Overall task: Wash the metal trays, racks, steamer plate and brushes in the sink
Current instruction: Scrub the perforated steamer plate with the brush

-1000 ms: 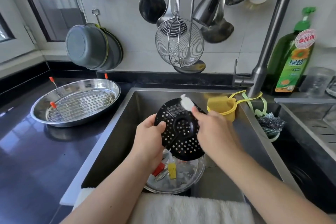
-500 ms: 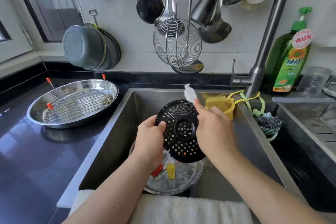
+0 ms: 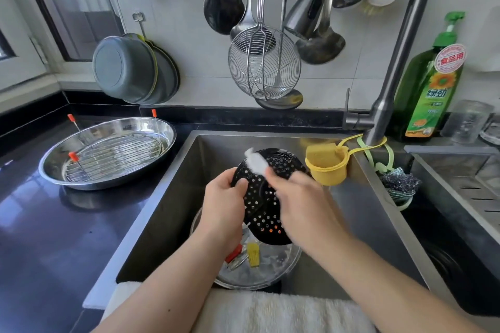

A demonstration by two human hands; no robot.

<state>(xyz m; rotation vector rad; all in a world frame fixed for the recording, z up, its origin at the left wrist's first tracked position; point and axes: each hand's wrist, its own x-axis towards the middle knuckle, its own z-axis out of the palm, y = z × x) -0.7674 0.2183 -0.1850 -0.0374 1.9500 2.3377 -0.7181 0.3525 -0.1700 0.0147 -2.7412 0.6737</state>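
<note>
A white towel (image 3: 284, 311) lies over the near sink edge, below both forearms. The left hand (image 3: 223, 204) pinches the left rim of the black perforated steamer plate (image 3: 266, 197), thumb on its face, holding it tilted above the sink (image 3: 167, 213). The right hand (image 3: 300, 205) is curled round a blurred white scrubbing pad (image 3: 255, 161) pressed to the plate's upper face. The plate looks thin, stiff and light, probably slippery when wet; the rim offers the surest hold. Beneath the fingers a metal tray (image 3: 273, 270) holds a yellow brush (image 3: 253, 253) and a red-handled item (image 3: 234, 253). Left of the fingers, on the black counter (image 3: 40, 224), an oval steel tray (image 3: 108, 154) carries a wire rack (image 3: 116, 157). Beyond the fingers hang a faucet (image 3: 389, 81) and utensils.
</note>
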